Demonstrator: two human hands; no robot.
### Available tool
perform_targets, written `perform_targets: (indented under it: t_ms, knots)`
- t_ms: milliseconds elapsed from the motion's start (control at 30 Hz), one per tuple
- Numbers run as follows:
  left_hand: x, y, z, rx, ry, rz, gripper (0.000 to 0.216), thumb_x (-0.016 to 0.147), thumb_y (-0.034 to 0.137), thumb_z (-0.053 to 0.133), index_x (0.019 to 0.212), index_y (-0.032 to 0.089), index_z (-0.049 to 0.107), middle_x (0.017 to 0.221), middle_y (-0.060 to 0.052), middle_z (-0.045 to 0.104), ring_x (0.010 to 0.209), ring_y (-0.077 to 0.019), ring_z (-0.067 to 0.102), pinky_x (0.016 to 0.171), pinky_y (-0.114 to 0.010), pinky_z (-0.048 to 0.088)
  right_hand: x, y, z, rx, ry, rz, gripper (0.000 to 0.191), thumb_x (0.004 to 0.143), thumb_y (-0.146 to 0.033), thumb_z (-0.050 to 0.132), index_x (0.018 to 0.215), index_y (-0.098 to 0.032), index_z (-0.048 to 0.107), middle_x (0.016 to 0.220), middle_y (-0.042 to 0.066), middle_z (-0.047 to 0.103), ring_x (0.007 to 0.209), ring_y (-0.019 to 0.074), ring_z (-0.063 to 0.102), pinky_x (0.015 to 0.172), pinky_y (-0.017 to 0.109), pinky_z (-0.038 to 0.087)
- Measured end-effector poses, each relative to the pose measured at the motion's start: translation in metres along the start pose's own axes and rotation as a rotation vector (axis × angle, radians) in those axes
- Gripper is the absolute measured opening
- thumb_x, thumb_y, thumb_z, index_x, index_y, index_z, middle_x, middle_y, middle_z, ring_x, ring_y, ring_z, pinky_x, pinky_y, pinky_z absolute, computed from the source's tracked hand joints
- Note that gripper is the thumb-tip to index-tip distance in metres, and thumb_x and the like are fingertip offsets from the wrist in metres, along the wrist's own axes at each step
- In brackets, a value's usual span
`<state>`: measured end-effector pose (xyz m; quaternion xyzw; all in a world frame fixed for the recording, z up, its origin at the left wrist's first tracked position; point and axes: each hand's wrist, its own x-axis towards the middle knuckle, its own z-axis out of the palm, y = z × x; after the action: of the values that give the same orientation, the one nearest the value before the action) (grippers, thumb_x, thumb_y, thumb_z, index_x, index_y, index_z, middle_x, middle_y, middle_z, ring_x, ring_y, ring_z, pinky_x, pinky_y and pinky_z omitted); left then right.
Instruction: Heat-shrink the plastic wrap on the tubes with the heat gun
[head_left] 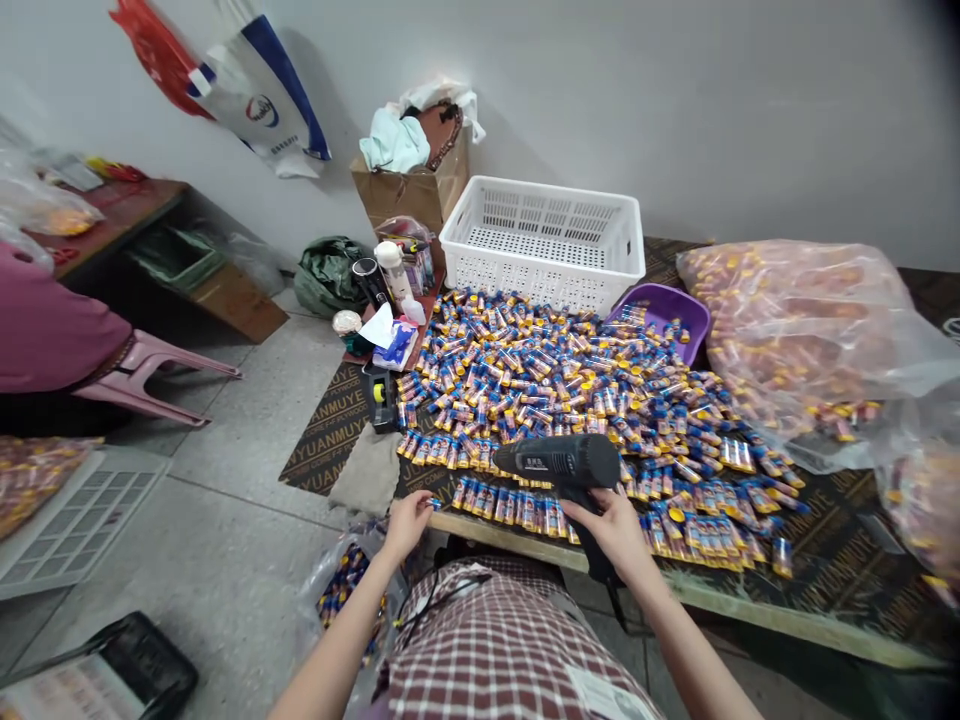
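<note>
My right hand (613, 525) is closed round the grip of a black heat gun (559, 462), whose barrel points left above the near row of small blue, yellow and red tubes (525, 385). These tubes cover the low board table in a wide pile, with neat rows along its near edge. My left hand (409, 520) is at the left end of the near row, its fingers pinched on one small tube (433, 503).
A white plastic crate (544, 240) and a purple tray (667, 310) stand behind the pile. Clear bags of tubes (810, 330) lie at right. Bottles, a tape measure and a cardboard box sit at left. A person in pink sits on a pink stool (142, 375).
</note>
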<state>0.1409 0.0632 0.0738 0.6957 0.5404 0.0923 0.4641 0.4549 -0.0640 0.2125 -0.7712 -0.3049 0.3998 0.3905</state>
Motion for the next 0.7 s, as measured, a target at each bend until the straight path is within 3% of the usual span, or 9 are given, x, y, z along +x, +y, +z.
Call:
perform_targets:
  t_ms: [233, 500, 600, 700]
  knots:
    - [-0.008, -0.003, -0.011, 0.033, 0.042, -0.046, 0.026, 0.074, 0.016, 0.048, 0.097, 0.017, 0.061, 0.098, -0.006, 0.067, 0.091, -0.0177, 0.061, 0.086, -0.032, 0.046, 0.020, -0.030, 0.048, -0.043, -0.060, -0.120, 0.034, 0.066, -0.038, 0.065, 0.085, -0.010, 0.070, 0.083, 0.010, 0.072, 0.079, 0.0287, 0.063, 0.068, 0.034, 0.046]
    - [-0.021, -0.016, -0.014, 0.000, 0.074, -0.062, 0.026, 0.076, 0.017, 0.049, 0.099, 0.015, 0.061, 0.094, -0.006, 0.067, 0.083, -0.0161, 0.063, 0.080, -0.029, 0.047, 0.032, -0.051, 0.101, -0.016, -0.173, -0.184, 0.029, 0.066, -0.031, 0.064, 0.085, -0.011, 0.071, 0.084, 0.008, 0.072, 0.079, 0.0272, 0.064, 0.069, 0.033, 0.047]
    - [-0.014, -0.017, -0.019, 0.063, 0.086, -0.098, 0.025, 0.075, 0.014, 0.050, 0.097, 0.015, 0.063, 0.093, -0.006, 0.068, 0.085, -0.0169, 0.063, 0.080, -0.029, 0.046, 0.032, -0.050, 0.099, -0.016, -0.173, -0.175, 0.028, 0.065, -0.032, 0.064, 0.083, -0.011, 0.071, 0.082, 0.008, 0.072, 0.077, 0.0266, 0.064, 0.068, 0.033, 0.047]
    - [0.007, -0.009, -0.027, 0.125, 0.181, -0.164, 0.024, 0.074, 0.010, 0.050, 0.094, 0.014, 0.064, 0.095, -0.008, 0.068, 0.089, -0.0182, 0.062, 0.084, -0.031, 0.045, 0.024, -0.040, 0.072, -0.055, -0.131, -0.146, 0.029, 0.065, -0.033, 0.065, 0.083, -0.010, 0.071, 0.082, 0.009, 0.072, 0.078, 0.0280, 0.063, 0.069, 0.034, 0.047]
